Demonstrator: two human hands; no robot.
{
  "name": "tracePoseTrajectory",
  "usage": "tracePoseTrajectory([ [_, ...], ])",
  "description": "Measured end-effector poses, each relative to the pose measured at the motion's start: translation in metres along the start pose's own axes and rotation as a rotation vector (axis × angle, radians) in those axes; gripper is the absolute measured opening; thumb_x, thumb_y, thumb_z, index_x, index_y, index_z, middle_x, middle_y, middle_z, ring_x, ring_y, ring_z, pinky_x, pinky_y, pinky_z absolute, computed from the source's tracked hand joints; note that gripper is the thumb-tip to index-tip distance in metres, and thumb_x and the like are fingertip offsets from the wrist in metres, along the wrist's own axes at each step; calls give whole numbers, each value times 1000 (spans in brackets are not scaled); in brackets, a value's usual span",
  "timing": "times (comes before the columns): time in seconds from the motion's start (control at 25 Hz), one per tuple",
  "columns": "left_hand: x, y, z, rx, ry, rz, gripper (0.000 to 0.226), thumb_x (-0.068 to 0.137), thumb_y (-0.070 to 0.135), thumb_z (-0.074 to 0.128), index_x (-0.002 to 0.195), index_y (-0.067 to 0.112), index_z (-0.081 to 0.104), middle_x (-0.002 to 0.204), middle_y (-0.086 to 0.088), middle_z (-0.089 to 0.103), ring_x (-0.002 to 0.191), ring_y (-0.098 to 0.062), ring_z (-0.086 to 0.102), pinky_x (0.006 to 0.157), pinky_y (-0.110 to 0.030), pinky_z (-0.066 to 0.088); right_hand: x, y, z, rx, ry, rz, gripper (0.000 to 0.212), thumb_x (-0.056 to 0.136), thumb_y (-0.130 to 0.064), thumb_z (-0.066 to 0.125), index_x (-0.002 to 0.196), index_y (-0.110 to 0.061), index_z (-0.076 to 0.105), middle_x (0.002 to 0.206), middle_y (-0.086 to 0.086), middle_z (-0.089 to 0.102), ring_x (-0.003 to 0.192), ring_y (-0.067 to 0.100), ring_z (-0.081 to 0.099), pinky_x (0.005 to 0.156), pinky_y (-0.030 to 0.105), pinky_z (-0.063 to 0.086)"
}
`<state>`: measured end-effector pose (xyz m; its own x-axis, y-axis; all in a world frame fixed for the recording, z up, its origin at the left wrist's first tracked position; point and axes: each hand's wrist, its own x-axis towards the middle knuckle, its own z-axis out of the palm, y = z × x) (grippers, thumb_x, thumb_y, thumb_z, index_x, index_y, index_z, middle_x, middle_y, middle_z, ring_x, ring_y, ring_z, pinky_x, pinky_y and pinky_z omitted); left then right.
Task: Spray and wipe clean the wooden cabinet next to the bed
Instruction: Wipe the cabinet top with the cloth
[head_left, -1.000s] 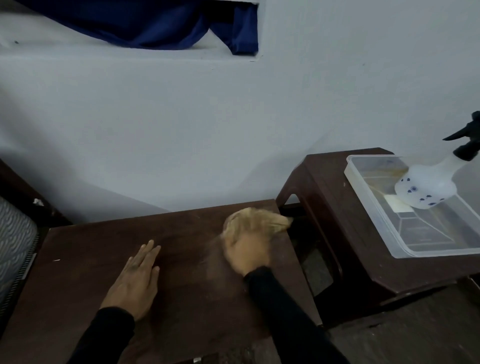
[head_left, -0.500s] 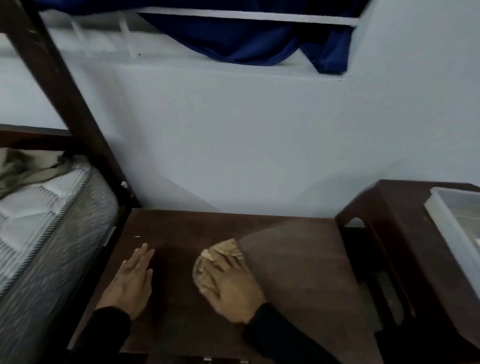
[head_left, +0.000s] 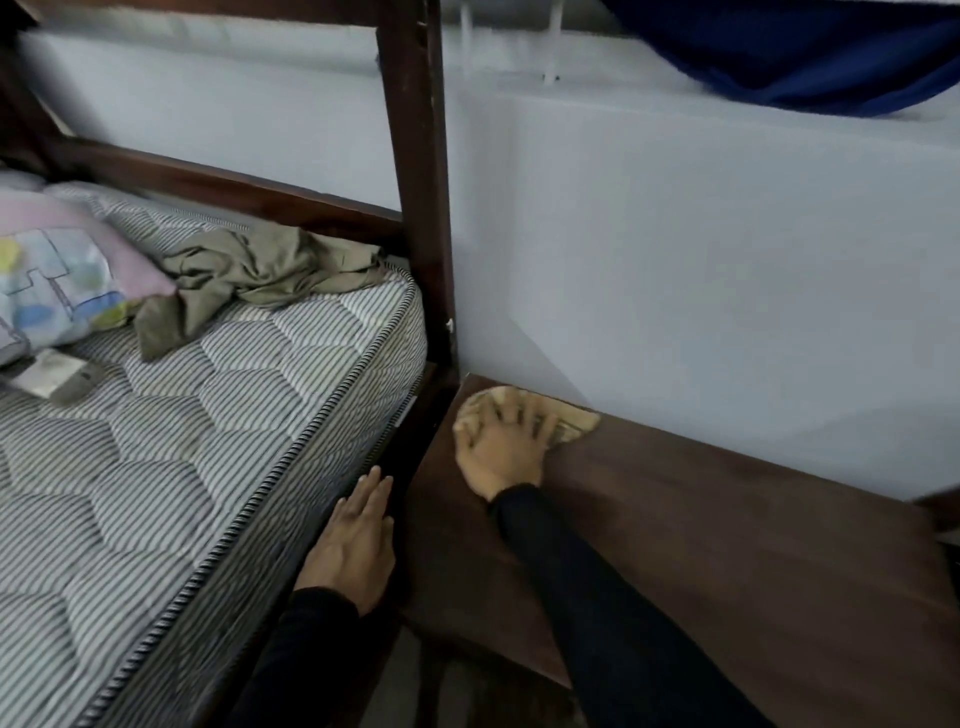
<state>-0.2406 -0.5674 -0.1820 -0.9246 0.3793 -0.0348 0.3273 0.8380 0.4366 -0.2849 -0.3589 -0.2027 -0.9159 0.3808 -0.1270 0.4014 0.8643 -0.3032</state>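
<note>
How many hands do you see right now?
2. The right hand presses the cloth at the far corner of the cabinet; the left hand lies flat beside the mattress edge.

The scene is viewed from one head-worn camera, aimed forward and steeply down. The dark brown wooden cabinet top (head_left: 701, 545) is framed close at the near right, the grey-striped quilted mattress (head_left: 208, 415) at the left, and the pale plain wall (head_left: 675, 260) far behind.
</note>
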Motion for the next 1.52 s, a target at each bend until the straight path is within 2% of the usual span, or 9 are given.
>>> tracePoseTrajectory([
  [0.12, -3, -12, -7, -6, -9, -13, 53, 99, 16, 40, 150, 11, 28, 160, -6, 19, 148, -18, 17, 120, -34, 16, -5, -47, 12, -35, -118, -353, 61, 98, -56, 40, 152, -28, 42, 167, 1, 26, 156, 34, 12, 124, 60, -2],
  [0.24, 4, -8, -5, -8, -8, -5, 53, 99, 18, 40, 151, 12, 28, 161, -5, 19, 148, -17, 16, 120, -34, 15, 3, -23, 6, -39, -88, -451, 62, 101, -56, 39, 156, -27, 37, 167, 1, 28, 154, 28, 20, 126, 52, 8],
  [0.64, 42, 132, 34, -47, -58, 222, 53, 102, 23, 35, 153, 20, 21, 162, 5, 11, 148, -11, 10, 112, -20, 2, -82, 336, -75, -118, 188, 296, 82, 98, -65, -3, 159, -24, 34, 166, 3, 31, 153, 26, 26, 127, 47, 6],
  [0.76, 47, 168, 46, -35, -94, 330, 52, 102, 23, 33, 153, 18, 22, 162, 3, 11, 148, -12, 10, 114, -20, 1, -108, 409, -88, -115, 166, 460, 91, 93, -69, -12, 158, -24, 33, 166, 5, 27, 151, 31, 28, 125, 51, 17],
  [0.92, 44, 191, 61, 7, -127, 389, 51, 102, 22, 33, 152, 16, 24, 162, 1, 13, 148, -12, 10, 115, -20, 0, -145, 367, -77, -47, 242, 512, 71, 102, -53, 24, 162, -15, 25, 169, 9, 21, 155, 31, 21, 127, 49, 14],
  [1.08, 30, 196, 74, 23, -223, 415, 52, 103, 25, 31, 153, 20, 18, 162, 5, 4, 144, -3, 0, 114, -21, -2, -265, 283, -43, 13, 174, 252, 69, 102, -55, 28, 163, -24, 18, 171, -4, 9, 159, 18, 4, 128, 41, 8],
  [1.16, 25, 197, 80, 36, -285, 405, 53, 104, 27, 30, 154, 23, 14, 161, 9, 0, 138, 1, -3, 112, -21, -3, -279, 291, -48, 3, 98, 172, 70, 103, -58, 26, 164, -32, 4, 170, -10, -2, 158, 11, -7, 128, 36, 3],
  [1.36, 20, 208, 95, 98, -321, 477, 53, 103, 26, 29, 154, 21, 14, 163, 6, 1, 148, -7, 1, 115, -22, -4, -145, 364, -93, -172, 143, 309, 67, 104, -51, 17, 161, -18, 25, 167, 7, 27, 152, 27, 26, 126, 49, 17],
  [1.52, 6, 236, 110, 105, -352, 557, 52, 103, 23, 30, 153, 20, 18, 163, 4, 4, 148, -9, 3, 118, -25, 0, -95, 379, -108, -75, 72, 323, 65, 107, -54, 26, 162, -20, 21, 169, 10, 19, 156, 29, 15, 128, 46, 4],
])
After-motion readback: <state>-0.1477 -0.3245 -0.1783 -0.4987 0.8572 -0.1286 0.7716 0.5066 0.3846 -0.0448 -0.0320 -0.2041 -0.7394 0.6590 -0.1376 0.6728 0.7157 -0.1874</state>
